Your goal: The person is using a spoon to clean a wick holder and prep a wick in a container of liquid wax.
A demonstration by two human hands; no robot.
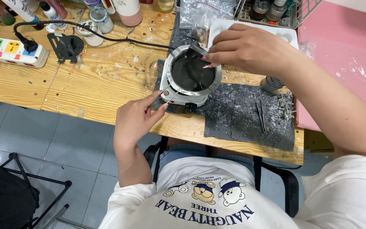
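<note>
Centrally, left hand (pixel 134 118) pinches thin steel tweezers (pixel 169 94) beside round metal pan (pixel 192 73).

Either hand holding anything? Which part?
Left hand pinches thin metal tweezers at their rear end. Right hand rests over the melting pot; its grip cannot be told.

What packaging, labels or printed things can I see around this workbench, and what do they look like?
Clear plastic bags: back of the bench, behind the pot, crinkled and see-through.
White bottle: far left corner, slim, with a coloured label.
Small bottle: beside it, white with a black cap.
Power strip: left edge, white, with green, yellow and blue patches.
Shirt print: white shirt, cartoon bears and dark lettering.
</note>
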